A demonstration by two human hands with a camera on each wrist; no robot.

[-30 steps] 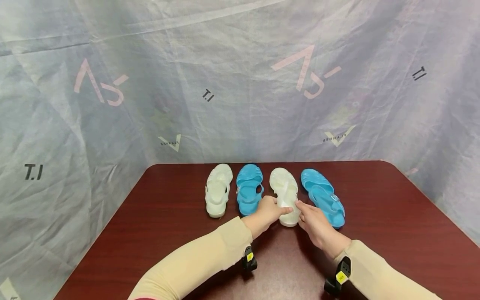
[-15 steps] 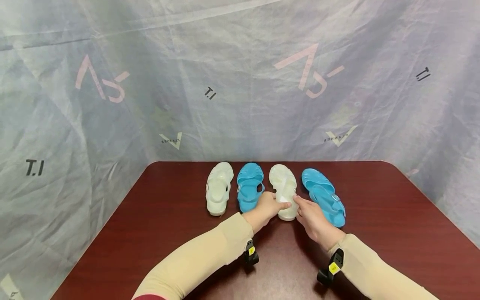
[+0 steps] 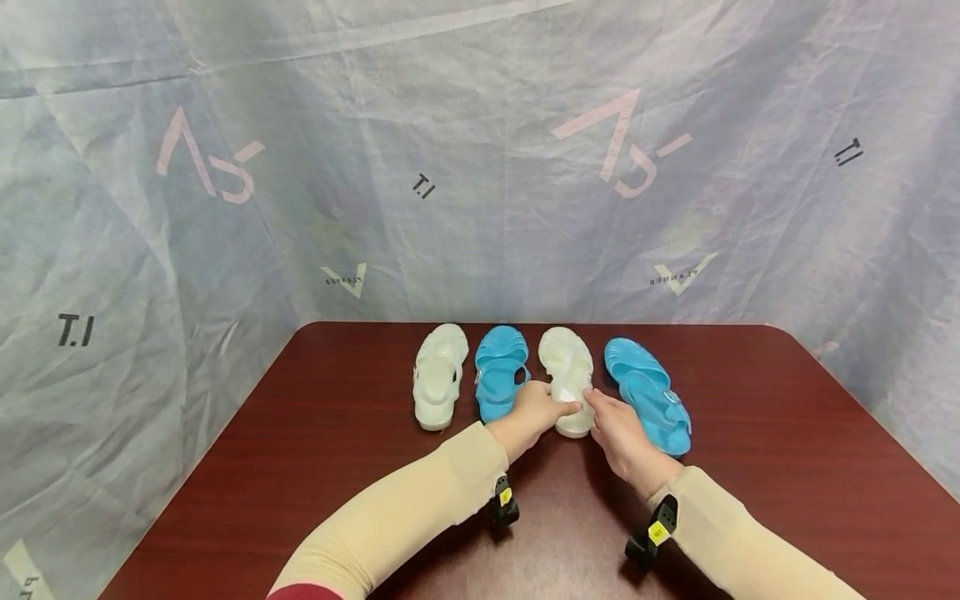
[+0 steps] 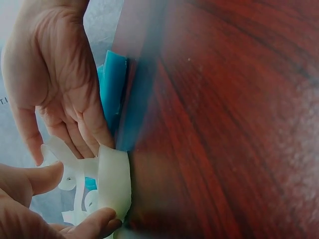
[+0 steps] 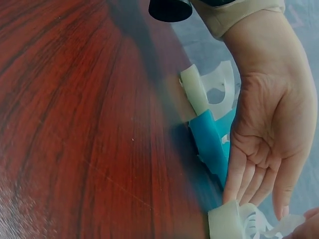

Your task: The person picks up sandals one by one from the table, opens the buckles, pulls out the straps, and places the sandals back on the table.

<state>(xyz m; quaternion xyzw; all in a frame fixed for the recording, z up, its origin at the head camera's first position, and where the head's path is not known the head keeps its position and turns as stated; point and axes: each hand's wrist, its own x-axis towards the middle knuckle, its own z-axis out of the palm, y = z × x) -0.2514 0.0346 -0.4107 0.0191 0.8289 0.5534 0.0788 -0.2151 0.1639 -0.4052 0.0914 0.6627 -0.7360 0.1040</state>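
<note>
A translucent white jelly sandal lies third from the left in a row on the table, toe pointing away. My left hand holds its left side near the heel, thumb over the strap. On the opposite side my right hand grips the heel part, with its thumb at the strap in the left wrist view. Between the hands the pale heel shows, resting on the tabletop. To the left is a blue sandal, partly hidden by my left hand; another blue sandal lies slanted at the right.
Another white sandal is at the left end of the row. The dark red wooden table reaches back to a grey printed cloth hanging behind and at both sides.
Both hands have slid the held white sandal a little away from me, toward the table's far edge, level with the sandals to its left. The other sandals have stayed in place.
</note>
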